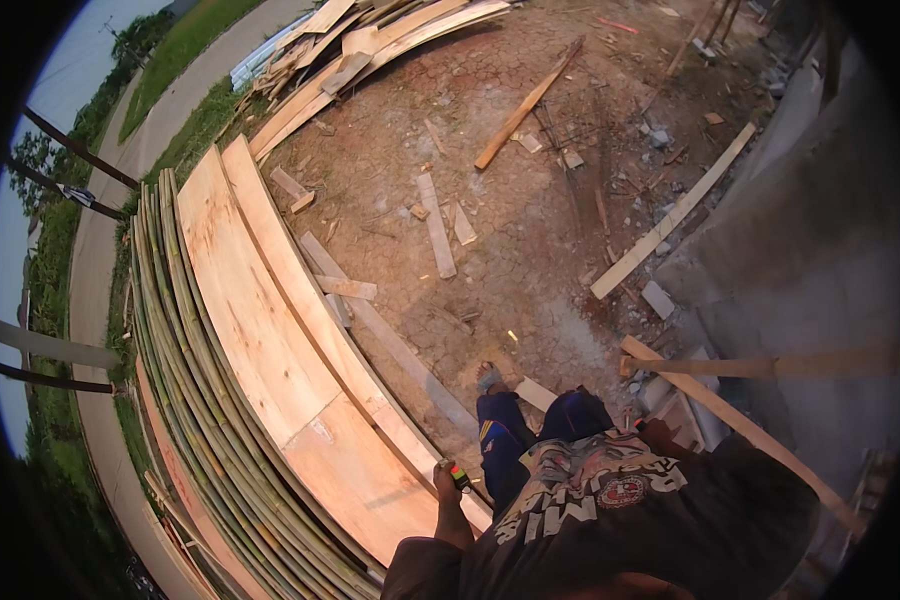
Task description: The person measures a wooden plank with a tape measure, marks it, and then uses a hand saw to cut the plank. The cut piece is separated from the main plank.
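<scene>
My left hand (444, 482) is closed at the near end of a long pale board (305, 285). In it is a small black, yellow-green and red tool (459, 477), too small to name surely. A wider pale wooden sheet (260, 310) lies beside the board, to its left. Held near my right thigh, my right hand (660, 436) looks curled, with a small red-tipped thing (639, 424) at its fingers. Most of that thing is hidden.
Bamboo poles (185, 320) lie left of the sheets, with a road (95, 300) beyond. Scrap planks (360, 55) are piled far ahead. Loose wood strips (435, 225) litter the dirt. On the right, a slanting timber (740, 425) crosses near a grey concrete wall (800, 240).
</scene>
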